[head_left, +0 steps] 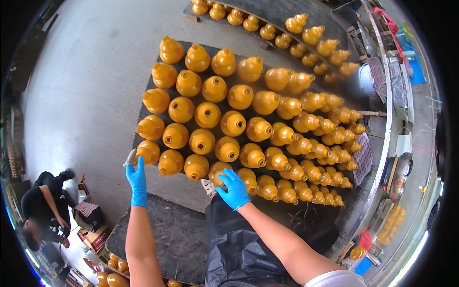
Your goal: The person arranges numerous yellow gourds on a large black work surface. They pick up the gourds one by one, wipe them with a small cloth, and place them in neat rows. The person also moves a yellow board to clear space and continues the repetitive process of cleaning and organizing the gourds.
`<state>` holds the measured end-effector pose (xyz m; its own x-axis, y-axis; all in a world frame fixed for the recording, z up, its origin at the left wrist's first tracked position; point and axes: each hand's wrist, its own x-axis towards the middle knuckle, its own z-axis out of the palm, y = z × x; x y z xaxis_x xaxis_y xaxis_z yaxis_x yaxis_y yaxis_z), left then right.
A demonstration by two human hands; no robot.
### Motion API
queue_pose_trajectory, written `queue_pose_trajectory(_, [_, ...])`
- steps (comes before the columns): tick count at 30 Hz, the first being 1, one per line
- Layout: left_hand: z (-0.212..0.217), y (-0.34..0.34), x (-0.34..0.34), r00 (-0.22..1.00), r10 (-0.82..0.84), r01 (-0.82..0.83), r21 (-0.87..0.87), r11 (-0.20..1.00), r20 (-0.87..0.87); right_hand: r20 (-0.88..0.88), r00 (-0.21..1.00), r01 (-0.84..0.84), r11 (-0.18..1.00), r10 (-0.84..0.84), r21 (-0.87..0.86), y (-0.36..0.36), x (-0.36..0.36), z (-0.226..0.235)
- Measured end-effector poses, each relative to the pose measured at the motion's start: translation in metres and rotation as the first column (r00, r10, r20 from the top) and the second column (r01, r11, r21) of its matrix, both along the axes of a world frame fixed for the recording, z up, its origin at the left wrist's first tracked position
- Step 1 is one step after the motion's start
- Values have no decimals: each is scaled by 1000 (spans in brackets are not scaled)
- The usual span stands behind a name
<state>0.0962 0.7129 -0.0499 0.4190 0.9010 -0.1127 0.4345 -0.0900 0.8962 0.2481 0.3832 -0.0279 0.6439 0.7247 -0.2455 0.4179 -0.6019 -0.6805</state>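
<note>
Gourd-shaped amber bottles stand in rows on a dark board in front of me. My left hand [136, 182], in a blue glove, is at the near left corner, with a small whitish piece [131, 156], perhaps cloth, at its fingertips. Those fingers are drawn together beside the corner bottle [148, 151]; whether they touch it I cannot make out. My right hand [233, 190], also gloved in blue, lies with fingers spread at a front-row bottle [219, 172], partly covering it. The bottles' open necks point upward.
A second dark board [282, 12] with more amber bottles lies at the far side. Another black board [167, 234] is close to my legs. On the left, a person [45, 205] bends over boxes. A white bucket [367, 79] and a metal rail [388, 110] are on the right.
</note>
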Motion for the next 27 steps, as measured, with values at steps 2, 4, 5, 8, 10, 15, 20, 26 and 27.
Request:
queue_pose_trajectory(2, [-28,4,15,993,41,-43,16,999,111,79,992,87,988,-98,128,5,4,-13])
queue_pose_trajectory(4, [-41,14,22,969,102,-108,12,994,226,33,996,65,915,-85,399,15,7,-23])
queue_pose_trajectory(5, [-46,17,21,943,134,-127,-43,991,305,-63,993,117,912,-100,393,20,4,-18])
queue_pose_trajectory(8, [-64,39,1,938,237,-231,-52,971,254,-12,990,122,812,-140,570,32,-5,-8])
queue_pose_trajectory(10, [-67,39,-6,897,375,-372,-58,926,235,-306,942,259,880,-139,399,27,-19,1])
queue_pose_trajectory(15, [-11,13,-10,957,211,-214,-9,977,200,-507,800,484,845,-321,229,47,-39,10])
queue_pose_trajectory(20, [-10,-26,-11,925,-313,291,-131,948,-216,-460,875,201,978,-151,61,95,-35,-6])
queue_pose_trajectory(26, [-10,-62,15,883,-358,272,-289,918,-305,-322,929,260,941,-182,217,96,-54,-29])
queue_pose_trajectory(27, [-15,-61,17,897,-350,295,-225,929,-268,-294,937,269,925,-188,267,93,-57,-33])
